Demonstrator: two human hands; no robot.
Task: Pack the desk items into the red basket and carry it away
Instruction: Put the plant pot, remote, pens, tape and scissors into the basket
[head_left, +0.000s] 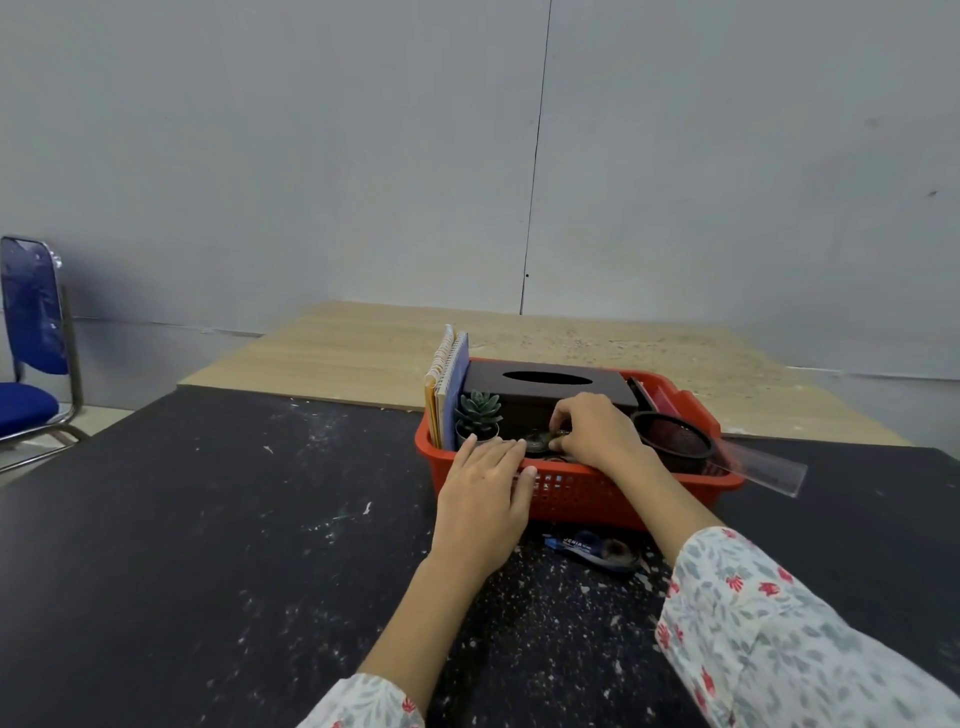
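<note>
Closest to the camera are two arms in white sleeves (769, 639) with small red and grey flowers. They reach out over a black table (182, 545). The black top is dusty, with lots of white specks and little chips on it.

On the black top, just in front of the basket, lies a small blue tape dispenser (597, 551). It is between the two arms.

The left hand (483, 499) lies flat on the near rim of the red basket (597, 499). Its fingers are straight and loose, and they hold nothing. The right hand (597, 431) reaches down into the basket. Its fingers are curled and pinch a small round dark thing (540, 441) that sits low in the basket. It is too small to tell what it is.

The red basket stands on the black top, near its far edge. Inside, at the left end, notebooks (449, 384) stand up on their edges. Next to them is a little green plant (479, 410) in a pot. Behind the plant is a dark tissue box (545, 387) with an oval hole on top. At the right end is a dark round mesh cup (675, 439). A clear ruler (763, 470) sticks out over the right rim.

Past the black top is a light wood table top (363, 353). It is dusty too. Behind it is a plain grey wall (311, 156) with a thin dark line running down it. Far to the left stands a blue chair (31, 343) with shiny metal legs
</note>
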